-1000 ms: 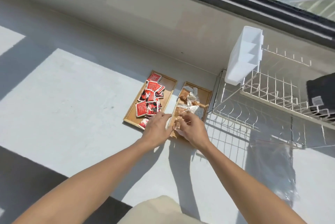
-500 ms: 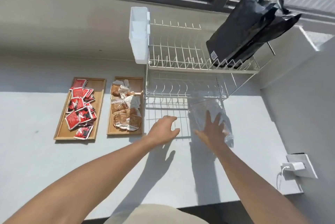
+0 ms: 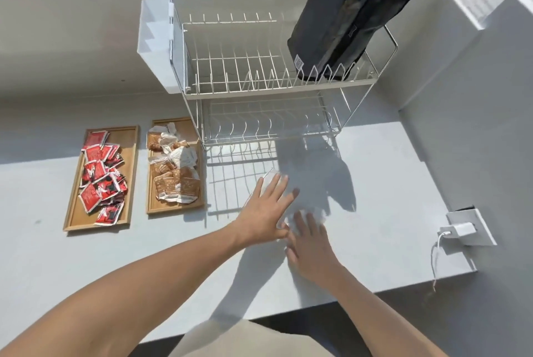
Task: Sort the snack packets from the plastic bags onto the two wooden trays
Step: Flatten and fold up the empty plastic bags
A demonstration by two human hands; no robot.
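A clear plastic bag [image 3: 305, 183] lies flat on the tabletop [image 3: 389, 198], long axis running near to far. The left hand [image 3: 266, 211] and right hand [image 3: 310, 244] press it, fingers straight.

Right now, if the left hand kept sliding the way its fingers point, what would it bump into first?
Probably the clear plastic bag: the left hand points up and right with its fingertips already over the bag. Beyond lies bare counter, then the dish rack.
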